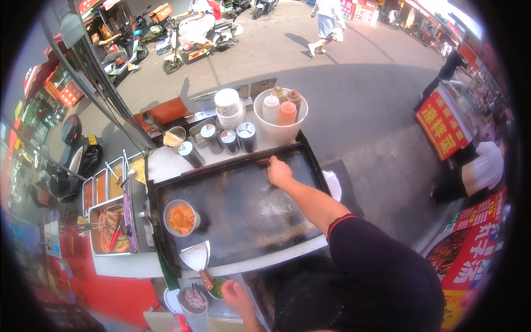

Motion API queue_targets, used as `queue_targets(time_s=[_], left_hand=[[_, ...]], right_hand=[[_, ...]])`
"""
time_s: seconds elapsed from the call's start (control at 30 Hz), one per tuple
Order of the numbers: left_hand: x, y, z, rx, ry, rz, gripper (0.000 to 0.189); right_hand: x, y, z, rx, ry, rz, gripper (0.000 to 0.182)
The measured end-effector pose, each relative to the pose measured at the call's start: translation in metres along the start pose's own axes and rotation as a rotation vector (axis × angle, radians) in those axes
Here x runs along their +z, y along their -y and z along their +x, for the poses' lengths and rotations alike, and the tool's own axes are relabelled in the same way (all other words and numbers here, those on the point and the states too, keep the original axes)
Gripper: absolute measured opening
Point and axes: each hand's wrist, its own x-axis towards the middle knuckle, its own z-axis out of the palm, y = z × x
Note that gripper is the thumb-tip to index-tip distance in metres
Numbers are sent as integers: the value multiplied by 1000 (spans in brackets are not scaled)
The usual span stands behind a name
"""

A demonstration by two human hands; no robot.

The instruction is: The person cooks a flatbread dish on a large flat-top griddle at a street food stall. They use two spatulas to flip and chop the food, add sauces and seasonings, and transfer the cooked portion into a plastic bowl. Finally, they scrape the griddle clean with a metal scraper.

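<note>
A wide dark metal griddle lies before me. Near its far edge, my right hand is closed on a small dark thing, too small to name. My left hand hangs below the near edge, fingers loosely curled with nothing seen in them, beside a bowl of chopped greens. A scraper with a wooden handle rests its wide metal blade on the griddle's near left corner, its handle over the greens. A clear tub of orange-red food stands on the griddle's left. Left of the greens is a bowl of chopped purple onion.
Behind the griddle stand shaker tins, stacked white tubs, and a white bucket of squeeze bottles. Trays of sauce and a pan with red-handled tongs are at left. Beyond, people, scooters and a signboard line the street.
</note>
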Motion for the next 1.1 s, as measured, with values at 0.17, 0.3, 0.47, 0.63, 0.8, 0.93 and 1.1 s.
queue_targets(time_s=[0.17,0.3,0.47,0.63,0.8,0.93,1.1], left_hand=[[-46,-7,52,382,-141,712,55],[-51,-7,83,177,51,814,81],[-38,3,114,156,26,727,70],[-48,30,134,67,-29,787,44],[-51,-5,99,178,-207,790,32],[-45,-76,35,42,-229,714,43],[-33,-65,-22,340,41,833,40]], right_hand=[[-84,-28,-58,-132,-168,207,33],[-119,-93,-154,-235,17,-5,36],[-88,-161,-300,-79,180,-332,33],[-63,-123,-224,-212,160,-338,34],[-28,-62,-62,-236,111,-269,26],[2,-21,28,-144,22,-134,21],[-21,-43,5,34,0,180,33]])
